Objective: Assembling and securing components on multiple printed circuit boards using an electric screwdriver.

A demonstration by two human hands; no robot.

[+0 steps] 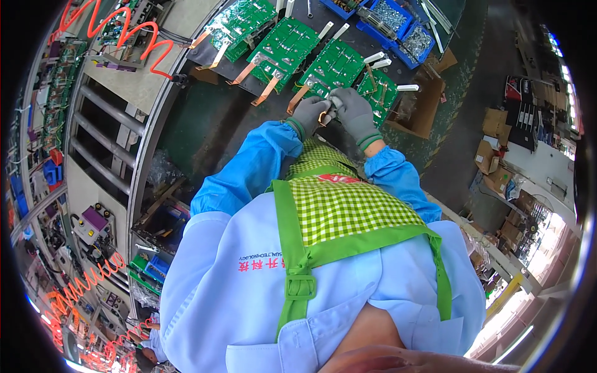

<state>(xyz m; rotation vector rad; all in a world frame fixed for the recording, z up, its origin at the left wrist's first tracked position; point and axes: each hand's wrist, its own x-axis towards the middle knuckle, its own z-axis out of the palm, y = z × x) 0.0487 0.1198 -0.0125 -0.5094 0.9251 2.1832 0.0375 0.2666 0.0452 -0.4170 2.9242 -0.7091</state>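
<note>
My left hand [307,117], in a grey glove, is closed by a bent copper strip [324,118] at the near edge of a green circuit board [336,64]. Against it, my gloved right hand [353,110] has its fingers bent and pressed together; whatever they pinch is hidden. Another copper strip [298,99] sticks out of the same board, left of my hands. Farther left lie two more green boards, one [285,53] with two copper strips and white strips at its far edge. To the right, a further board [379,91] is partly covered by my right hand.
Blue bins [418,45] of small metal parts stand at the table's far right. A cardboard box [418,105] is beside the table on the right. A metal frame with rails [112,149] runs along the left, under a coiled orange hose [127,28].
</note>
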